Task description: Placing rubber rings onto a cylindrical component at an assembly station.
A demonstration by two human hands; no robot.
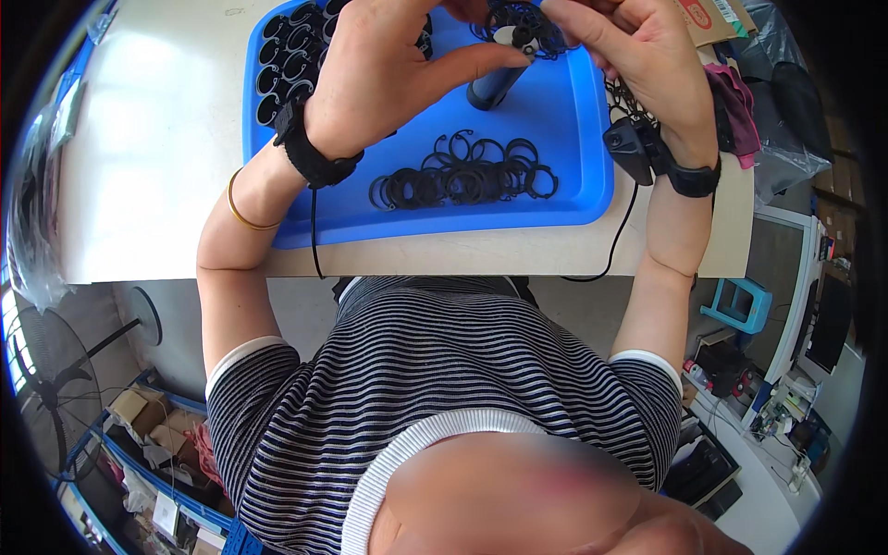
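A dark blue-grey cylinder [493, 90] stands slightly tilted in the blue tray [305, 217], with a pale disc and a small black part at its upper end. My left hand [393, 79] reaches around that end; its thumb lies against the top, while its fingers run partly out at the upper edge. Across from it, my right hand [647, 69] has curled fingers, its thumb near the cylinder's top; whatever it pinches is hidden. Loose black C-shaped retaining rings [462, 176] lie heaped in the tray's near part. Behind the cylinder is a tangle of black rings [546, 32].
Black cylindrical pieces [287, 60] stand in rows at the tray's left. A cardboard box [712, 18] and maroon cloth [733, 106] are on the right. Black cables [315, 236] from both wrist straps hang by the table's front edge. A fan [55, 379] stands left.
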